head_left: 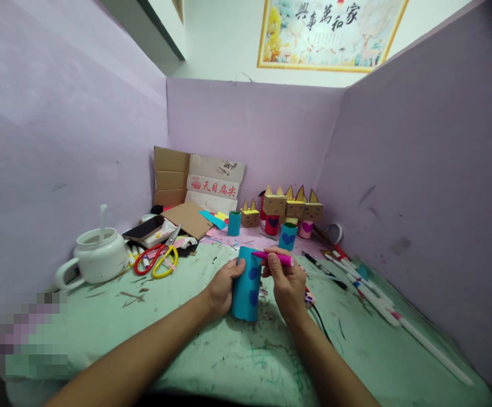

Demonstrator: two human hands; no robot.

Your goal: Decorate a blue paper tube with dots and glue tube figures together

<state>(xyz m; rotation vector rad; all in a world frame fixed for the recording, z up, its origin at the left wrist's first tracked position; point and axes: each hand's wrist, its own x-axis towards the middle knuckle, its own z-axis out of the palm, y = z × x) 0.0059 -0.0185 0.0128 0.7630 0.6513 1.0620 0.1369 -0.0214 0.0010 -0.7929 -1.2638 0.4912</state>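
At the near middle of a pale-green cloth-covered table, a blue paper cylinder is gripped by the left hand; the right hand pinches a slim magenta plastic marker, its tip apparently at the cylinder's upper side. A slack left grip could send ink astray.

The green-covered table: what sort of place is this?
Probably a small craft corner, judging by the blue tube with darker blue shapes, the pink marker, and the scissors with red and yellow handles.
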